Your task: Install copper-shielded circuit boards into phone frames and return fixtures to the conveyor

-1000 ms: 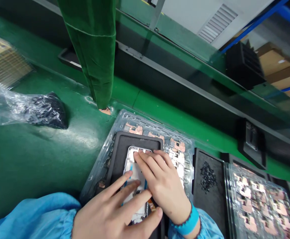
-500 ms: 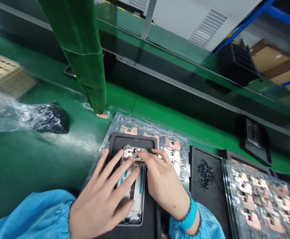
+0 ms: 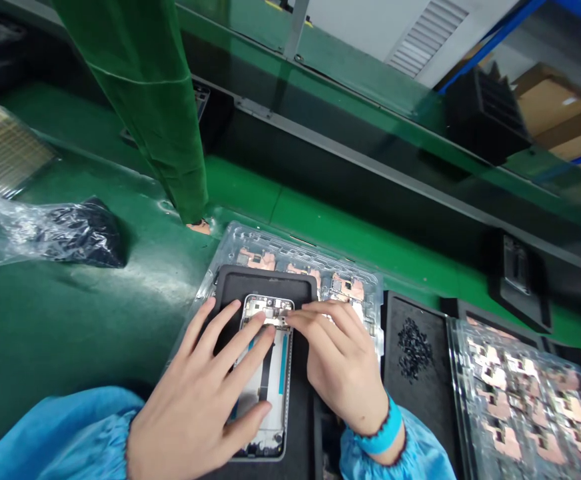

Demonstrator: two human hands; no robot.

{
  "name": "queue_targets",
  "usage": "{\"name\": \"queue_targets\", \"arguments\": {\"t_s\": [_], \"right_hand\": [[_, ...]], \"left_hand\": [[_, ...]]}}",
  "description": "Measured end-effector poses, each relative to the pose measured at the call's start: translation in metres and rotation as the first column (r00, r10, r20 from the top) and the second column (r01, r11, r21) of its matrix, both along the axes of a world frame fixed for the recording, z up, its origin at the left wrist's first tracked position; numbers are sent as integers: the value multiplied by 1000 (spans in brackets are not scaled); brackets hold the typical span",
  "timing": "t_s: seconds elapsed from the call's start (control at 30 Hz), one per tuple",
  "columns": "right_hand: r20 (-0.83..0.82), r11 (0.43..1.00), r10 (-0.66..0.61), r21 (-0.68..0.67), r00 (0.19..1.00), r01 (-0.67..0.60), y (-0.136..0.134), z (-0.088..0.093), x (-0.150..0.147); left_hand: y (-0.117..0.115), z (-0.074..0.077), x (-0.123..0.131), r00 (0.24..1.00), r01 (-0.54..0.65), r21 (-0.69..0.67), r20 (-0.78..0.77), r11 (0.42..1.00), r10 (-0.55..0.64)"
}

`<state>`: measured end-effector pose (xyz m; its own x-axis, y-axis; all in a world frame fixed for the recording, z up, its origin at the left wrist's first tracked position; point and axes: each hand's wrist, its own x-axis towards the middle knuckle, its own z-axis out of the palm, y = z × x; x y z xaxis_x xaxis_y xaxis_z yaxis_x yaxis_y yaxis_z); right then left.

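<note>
An opened phone body (image 3: 274,421) with a silver frame and blue strips lies in a black tray (image 3: 270,279). My left hand (image 3: 195,393) rests over its left side, fingers spread, two fingertips on the upper circuit board (image 3: 272,313). At the board's right edge, my right hand (image 3: 348,363) has its thumb and fingers bunched together at the phone's upper right. Whatever small part they may hold is hidden. Beneath the black tray is a clear plastic tray (image 3: 376,327) holding copper-coloured boards (image 3: 348,287).
On the right stand a black tray of small black pieces (image 3: 414,347) and another clear tray with several boards (image 3: 505,440). A green cloth-like column (image 3: 170,133) hangs at left, near a plastic bag of black material (image 3: 88,233). A dark conveyor (image 3: 370,170) runs behind, carrying a black holder (image 3: 520,280).
My right hand has shifted slightly right from the board's middle to its right edge, and its fingers have drawn together. My left hand stays spread on the phone. The view has moved slightly.
</note>
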<state>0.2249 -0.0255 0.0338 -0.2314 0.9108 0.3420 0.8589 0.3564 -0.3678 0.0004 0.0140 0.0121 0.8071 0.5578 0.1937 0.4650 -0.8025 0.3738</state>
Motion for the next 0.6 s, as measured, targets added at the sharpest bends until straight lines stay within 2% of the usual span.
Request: {"name": "queue_targets", "arguments": {"t_s": [0.1,0.27,0.43,0.6], "right_hand": [[13,999,18,32,1000,-18,-2,2,0],[76,997,71,13,995,-73,-6,3,0],[116,998,57,-21,992,-55,-8,2,-2],[179,993,33,-120,983,-12,-11,6,-9]], "left_hand": [[2,1,3,1000,-21,-29,6,999,22],[2,-1,4,998,-42,-46,37,998,43],[1,-3,6,995,-56,-22,83,998,57],[9,0,6,999,-24,-12,34,1000,25]]}}
